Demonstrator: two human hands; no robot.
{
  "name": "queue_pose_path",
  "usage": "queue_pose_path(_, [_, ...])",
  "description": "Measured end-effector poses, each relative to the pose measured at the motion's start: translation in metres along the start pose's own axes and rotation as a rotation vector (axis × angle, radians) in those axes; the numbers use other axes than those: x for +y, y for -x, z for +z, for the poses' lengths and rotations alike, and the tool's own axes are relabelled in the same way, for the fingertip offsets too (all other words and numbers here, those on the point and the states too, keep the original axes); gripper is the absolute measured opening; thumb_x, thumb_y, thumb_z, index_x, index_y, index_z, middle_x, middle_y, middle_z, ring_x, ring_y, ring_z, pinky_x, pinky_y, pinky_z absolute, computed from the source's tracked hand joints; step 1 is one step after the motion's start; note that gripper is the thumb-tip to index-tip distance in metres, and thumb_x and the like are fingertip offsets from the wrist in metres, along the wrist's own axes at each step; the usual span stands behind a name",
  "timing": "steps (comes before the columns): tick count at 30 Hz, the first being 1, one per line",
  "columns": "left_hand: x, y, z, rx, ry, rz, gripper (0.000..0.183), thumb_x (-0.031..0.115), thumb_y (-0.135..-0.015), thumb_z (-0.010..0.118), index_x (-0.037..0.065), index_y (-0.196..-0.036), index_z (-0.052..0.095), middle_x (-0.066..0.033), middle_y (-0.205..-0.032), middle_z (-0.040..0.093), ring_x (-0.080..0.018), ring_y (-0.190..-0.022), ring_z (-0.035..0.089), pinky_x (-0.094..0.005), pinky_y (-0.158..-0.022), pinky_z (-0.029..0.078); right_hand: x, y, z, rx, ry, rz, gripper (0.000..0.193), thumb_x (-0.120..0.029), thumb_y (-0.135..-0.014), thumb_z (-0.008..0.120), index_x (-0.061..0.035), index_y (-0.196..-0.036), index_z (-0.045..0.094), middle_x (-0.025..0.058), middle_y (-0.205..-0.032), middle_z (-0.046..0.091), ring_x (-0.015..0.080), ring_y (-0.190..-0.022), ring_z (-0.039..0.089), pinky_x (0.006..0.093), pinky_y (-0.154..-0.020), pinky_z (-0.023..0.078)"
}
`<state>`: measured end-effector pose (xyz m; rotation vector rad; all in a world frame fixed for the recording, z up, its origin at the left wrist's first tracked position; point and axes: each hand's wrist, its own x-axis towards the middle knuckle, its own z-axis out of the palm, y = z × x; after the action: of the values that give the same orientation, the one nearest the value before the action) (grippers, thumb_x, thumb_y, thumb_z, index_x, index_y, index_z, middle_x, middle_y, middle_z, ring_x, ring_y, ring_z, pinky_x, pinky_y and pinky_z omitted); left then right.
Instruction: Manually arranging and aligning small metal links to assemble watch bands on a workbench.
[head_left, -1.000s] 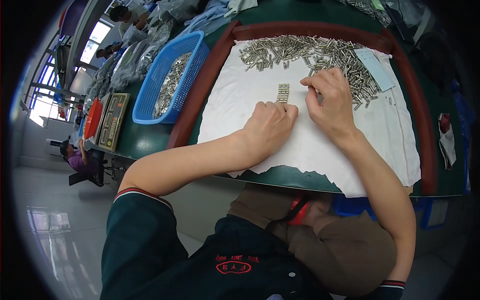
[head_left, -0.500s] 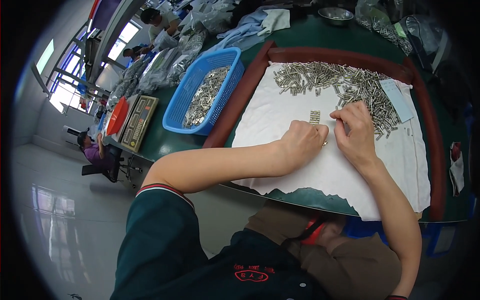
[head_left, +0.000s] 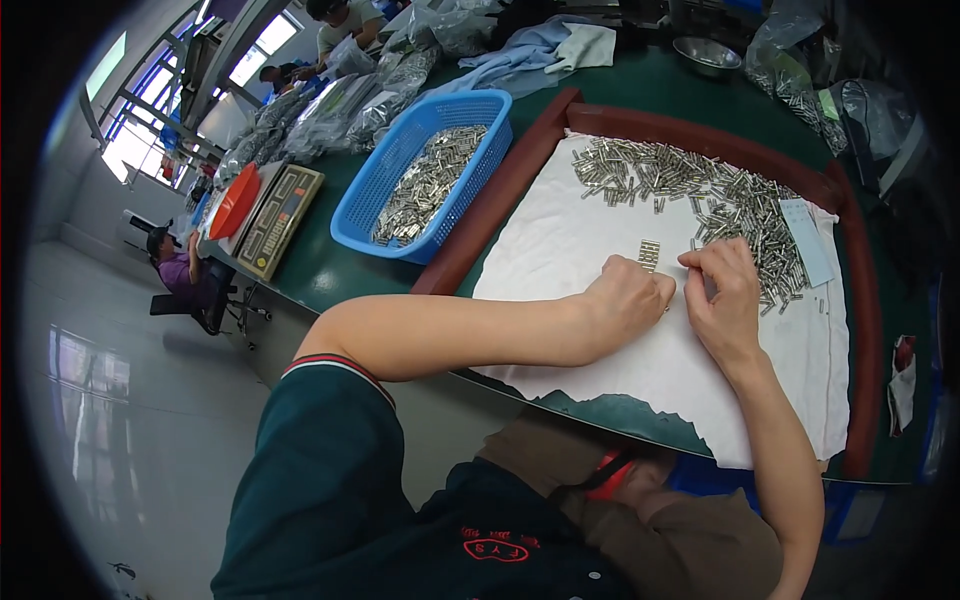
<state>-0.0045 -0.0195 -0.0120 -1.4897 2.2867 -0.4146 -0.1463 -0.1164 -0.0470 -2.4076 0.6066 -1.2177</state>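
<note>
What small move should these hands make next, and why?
Perhaps the right hand should reach into the pile of metal pins: the pile lies close by, and a short, neat row of pins lies on the white cloth, just beyond the curled left hand.

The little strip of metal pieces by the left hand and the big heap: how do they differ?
The strip is neatly lined up, while the heap is jumbled, its pieces pointing many ways. The strip shows only a few pieces; the heap holds far more. The strip lies just beyond the left hand, whereas the heap spreads across the far part of the white cloth. Both are small, shiny metal pieces.
</note>
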Motion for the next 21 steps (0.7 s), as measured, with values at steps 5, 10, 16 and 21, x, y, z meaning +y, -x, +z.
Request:
queue_pose_path(5, [-0.025, 0.011, -0.015, 0.069, 0.579, -0.158, 0.015, 0.005, -0.085, 0.054, -0.003, -0.096, 0.047, -0.0200, -0.068, 0.062, -0.0351, -0.068, 0.067, -0.0473, -0.060, 0.049, 0.001, -0.002, 0.000, 0.007, -0.014, -0.005, 0.014, 0.005, -0.071, 0.060, -0.0009, -0.080, 0.068, 0.0085, -0.077, 0.061, 0.0269, -0.082, 0.054, 0.0373, -0.071, 0.047])
queue_pose_path(10, [-0.051, 0.018, -0.006, 0.011, 1.968, -0.386, 0.020, 0.021, -0.103, 0.041, 0.007, -0.090, 0.047, 0.0051, -0.063, 0.037, -0.0071, -0.054, 0.028, -0.0227, -0.051, 0.026, 0.001, -0.002, 0.000, 0.004, -0.013, 0.009, 0.016, 0.006, -0.069, 0.059, -0.0016, -0.081, 0.068, 0.0082, -0.077, 0.060, 0.0267, -0.080, 0.054, 0.0368, -0.069, 0.046])
queue_pose_path(16, [-0.052, 0.024, 0.025, -0.091, 2.973, -0.171, 0.019, 0.017, -0.101, 0.039, 0.008, -0.086, 0.045, 0.0043, -0.062, 0.032, -0.0049, -0.053, 0.025, -0.0210, -0.048, 0.022, 0.000, -0.004, -0.003, -0.002, -0.015, 0.037, 0.017, 0.006, -0.069, 0.060, -0.0013, -0.081, 0.069, 0.0074, -0.075, 0.061, 0.0252, -0.078, 0.053, 0.0357, -0.067, 0.046])
queue_pose_path(21, [-0.049, 0.024, 0.031, -0.021, 3.188, -0.292, 0.018, 0.016, -0.100, 0.039, 0.008, -0.087, 0.046, 0.0040, -0.061, 0.032, -0.0060, -0.051, 0.027, -0.0219, -0.049, 0.025, -0.002, -0.004, -0.004, -0.032, -0.006, 0.052, 0.018, 0.007, -0.069, 0.059, -0.0012, -0.082, 0.069, 0.0070, -0.075, 0.061, 0.0249, -0.078, 0.053, 0.0353, -0.066, 0.045])
